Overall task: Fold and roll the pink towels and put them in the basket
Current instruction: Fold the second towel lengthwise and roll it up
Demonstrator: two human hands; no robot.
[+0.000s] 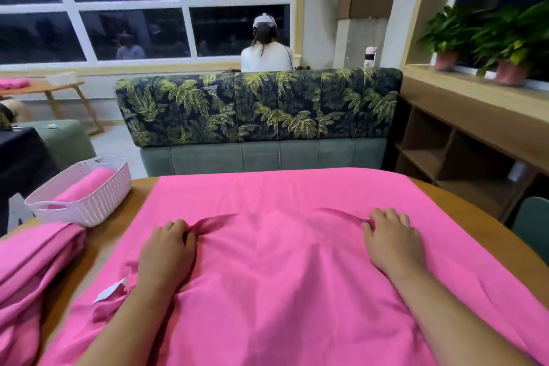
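While palm-down on pink towel (pixel 282 270), left hand (pixel 166 249), right hand (pixel 392 239), fingers (pixel 175 227) curled.

I see a bare strip of counter (pixel 101 249) near the left edge, running between the spread towel (pixel 282 276) and the heaped towels (pixel 32 261). The basket (pixel 98 199) blocks the far-left corner. A sofa (pixel 258 110) back stands just behind the far edge.
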